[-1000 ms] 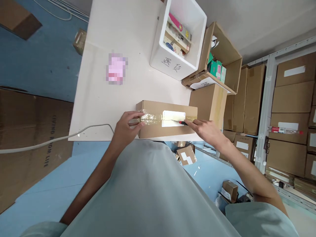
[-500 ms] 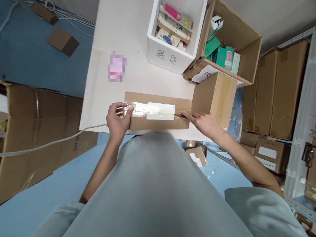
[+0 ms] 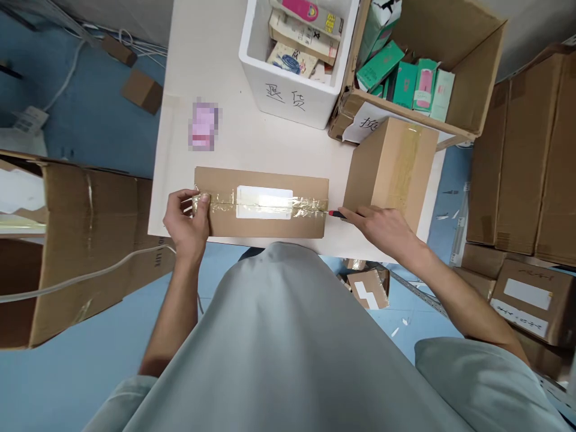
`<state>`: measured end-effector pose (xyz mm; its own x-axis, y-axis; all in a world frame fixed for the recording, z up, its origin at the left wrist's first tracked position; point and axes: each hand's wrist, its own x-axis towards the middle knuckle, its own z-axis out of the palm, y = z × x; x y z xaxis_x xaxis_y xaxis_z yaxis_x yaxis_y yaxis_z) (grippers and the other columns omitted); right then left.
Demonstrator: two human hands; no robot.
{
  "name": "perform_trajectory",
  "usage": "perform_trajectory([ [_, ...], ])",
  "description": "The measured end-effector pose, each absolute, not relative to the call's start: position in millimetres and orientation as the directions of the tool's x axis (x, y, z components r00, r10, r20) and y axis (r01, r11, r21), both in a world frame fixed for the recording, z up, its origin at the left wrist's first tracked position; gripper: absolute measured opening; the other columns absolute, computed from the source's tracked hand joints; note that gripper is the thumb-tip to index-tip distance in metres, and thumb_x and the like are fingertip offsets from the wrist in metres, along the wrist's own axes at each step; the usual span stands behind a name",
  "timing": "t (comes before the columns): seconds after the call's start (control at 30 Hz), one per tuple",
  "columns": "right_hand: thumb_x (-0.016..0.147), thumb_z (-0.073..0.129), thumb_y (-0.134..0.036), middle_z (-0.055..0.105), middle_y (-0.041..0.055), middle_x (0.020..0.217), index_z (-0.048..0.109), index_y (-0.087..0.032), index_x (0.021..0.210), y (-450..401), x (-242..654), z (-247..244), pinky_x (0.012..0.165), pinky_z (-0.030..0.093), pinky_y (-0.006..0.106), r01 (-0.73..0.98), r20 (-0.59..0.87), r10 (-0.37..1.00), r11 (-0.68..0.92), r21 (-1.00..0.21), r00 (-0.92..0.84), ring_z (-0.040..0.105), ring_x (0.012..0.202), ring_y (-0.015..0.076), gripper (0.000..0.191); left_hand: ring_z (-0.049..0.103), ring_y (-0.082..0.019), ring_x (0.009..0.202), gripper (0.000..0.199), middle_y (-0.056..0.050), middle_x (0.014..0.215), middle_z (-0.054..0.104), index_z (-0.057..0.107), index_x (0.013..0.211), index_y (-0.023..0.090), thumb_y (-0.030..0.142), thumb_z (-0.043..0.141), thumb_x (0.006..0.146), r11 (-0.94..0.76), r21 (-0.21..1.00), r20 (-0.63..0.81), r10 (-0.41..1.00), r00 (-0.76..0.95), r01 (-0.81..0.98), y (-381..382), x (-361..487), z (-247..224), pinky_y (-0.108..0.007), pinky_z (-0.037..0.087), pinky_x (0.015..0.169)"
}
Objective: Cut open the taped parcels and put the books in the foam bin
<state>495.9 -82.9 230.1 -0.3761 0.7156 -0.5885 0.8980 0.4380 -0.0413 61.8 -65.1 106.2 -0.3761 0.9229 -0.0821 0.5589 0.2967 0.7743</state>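
Carton of brown cardboard, long and box-shaped [image 3: 265,228], lies on the flat white table [image 3: 252,147], between our two grips. Our left grip [image 3: 186,222] holds its near end, thumb on top, probably so that the carton does not slide. Our right grip [image 3: 382,227] is closed around a slim red-and-black tool [image 3: 336,214], which points toward the shiny clear tape [image 3: 310,205], it seems to follow this line. Our fingers hide most of the tool; whether its tip touches, we cannot tell. Beyond the left grip, a pinkish object [image 3: 204,127] is blurred into squares.
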Motion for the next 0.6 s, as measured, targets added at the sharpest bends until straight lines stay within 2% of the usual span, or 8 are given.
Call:
perform_trajectory([
  [0.1, 0.107, 0.056, -0.005, 0.080, 0.0102, 0.107, 0.047, -0.033, 0.177, -87, 508, 228, 0.063, 0.028, 0.033, 0.890, -0.604, 0.704, 0.455, -0.018, -0.372, 0.064, 0.080, 0.0198, 0.076, 0.069, -0.020, 0.112, 0.024, -0.007, 0.129, 0.072, 0.064, 0.123, 0.018, 0.036, 0.070, 0.107, 0.305, 0.729, -0.059, 0.920, -0.387, 0.613, -65, 68, 106, -0.034, 0.058, 0.101],
  [0.27, 0.106, 0.052, -0.003, 0.080, 0.0090, 0.106, 0.044, -0.032, 0.178, -93, 519, 212, 0.062, 0.027, 0.033, 0.885, -0.570, 0.718, 0.464, -0.037, -0.400, 0.063, 0.077, 0.0182, 0.078, 0.065, -0.023, 0.124, 0.015, -0.010, 0.136, 0.068, 0.060, 0.123, 0.019, 0.027, 0.063, 0.111, 0.320, 0.638, -0.023, 0.917, -0.398, 0.700, -64, 79, 108, -0.040, 0.054, 0.113],
  [0.43, 0.116, 0.046, -0.014, 0.081, 0.0108, 0.110, 0.047, -0.028, 0.177, -101, 523, 183, 0.069, 0.034, 0.031, 0.910, -0.505, 0.766, 0.398, -0.114, -0.398, 0.065, 0.081, 0.0198, 0.062, 0.063, -0.020, 0.122, 0.014, -0.006, 0.133, 0.064, 0.056, 0.121, 0.020, 0.030, 0.062, 0.114, 0.299, 0.632, -0.034, 0.932, -0.361, 0.715, -64, 79, 109, -0.035, 0.053, 0.112],
  [0.6, 0.124, 0.034, -0.027, 0.080, 0.0123, 0.110, 0.060, -0.022, 0.166, -129, 503, 168, 0.070, 0.038, 0.031, 0.938, -0.373, 0.863, 0.287, -0.194, -0.341, 0.070, 0.091, 0.0224, 0.049, 0.065, -0.018, 0.120, 0.016, -0.005, 0.127, 0.065, 0.056, 0.121, 0.019, 0.034, 0.059, 0.116, 0.253, 0.680, -0.022, 0.945, -0.325, 0.689, -61, 59, 106, -0.031, 0.054, 0.108],
])
